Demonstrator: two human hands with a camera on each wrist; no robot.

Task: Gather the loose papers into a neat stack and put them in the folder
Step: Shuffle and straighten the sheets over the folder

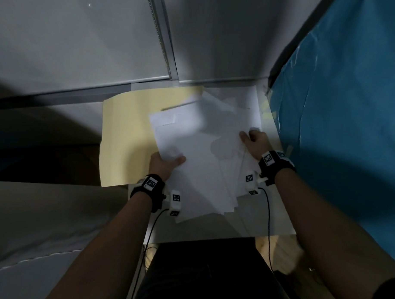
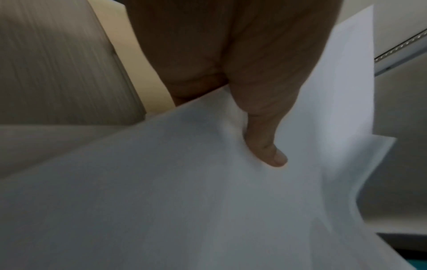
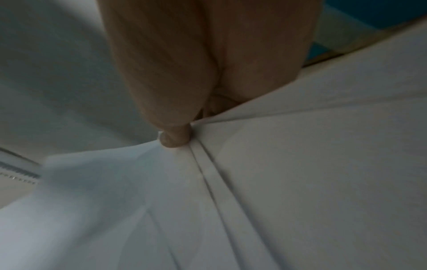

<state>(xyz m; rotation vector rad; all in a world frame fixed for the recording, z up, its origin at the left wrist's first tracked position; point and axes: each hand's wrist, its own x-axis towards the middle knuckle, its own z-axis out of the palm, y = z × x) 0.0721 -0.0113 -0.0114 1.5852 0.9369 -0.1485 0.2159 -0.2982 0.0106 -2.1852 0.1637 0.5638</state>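
Note:
A loose, fanned pile of white papers [image 1: 203,154] lies over a small white table, partly covering an open cream folder [image 1: 125,133] at the left. My left hand [image 1: 167,162] grips the pile's left edge, thumb on top and fingers hidden beneath; the left wrist view shows that thumb pressed into the papers [image 2: 184,182]. My right hand [image 1: 254,140] pinches the right side of the pile, thumb on top. In the right wrist view the papers [image 3: 277,182] bunch in folds under the thumb. The sheets are skewed, with their edges out of line.
The white table [image 1: 279,219] is narrow. A blue plastic sheet [image 1: 349,132] hangs close at the right. Grey partition panels [image 1: 83,44] with a metal rail stand behind. Beige bedding [image 1: 44,222] lies at the left. Cables run down from both wrist cameras.

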